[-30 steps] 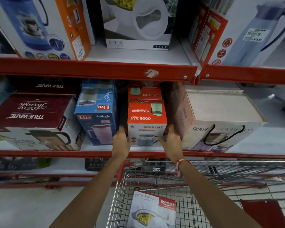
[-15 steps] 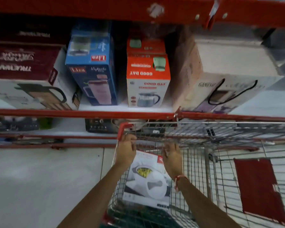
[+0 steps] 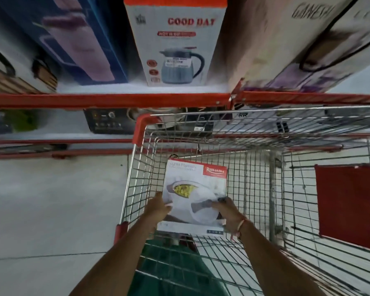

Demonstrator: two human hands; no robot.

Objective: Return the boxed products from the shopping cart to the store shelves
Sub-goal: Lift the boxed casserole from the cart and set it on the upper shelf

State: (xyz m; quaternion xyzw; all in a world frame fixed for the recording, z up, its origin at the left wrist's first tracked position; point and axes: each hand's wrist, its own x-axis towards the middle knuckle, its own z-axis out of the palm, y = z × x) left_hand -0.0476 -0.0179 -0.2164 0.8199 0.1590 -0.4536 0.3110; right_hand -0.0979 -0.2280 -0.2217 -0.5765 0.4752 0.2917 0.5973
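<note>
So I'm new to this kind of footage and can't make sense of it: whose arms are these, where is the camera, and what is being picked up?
There is no machine here. The camera is worn on a person's head and looks forward and down, so you see their own two bare arms reaching out.

Both hands are down in a wire shopping cart. The left hand and the right hand each have a grip on one side of a white Rishabh box that pictures a serving dish.

Above the cart is a store shelf with a red edge. On it stands a Good Day box showing a jug, with a blue box to its left and a large pale box to its right.
</note>
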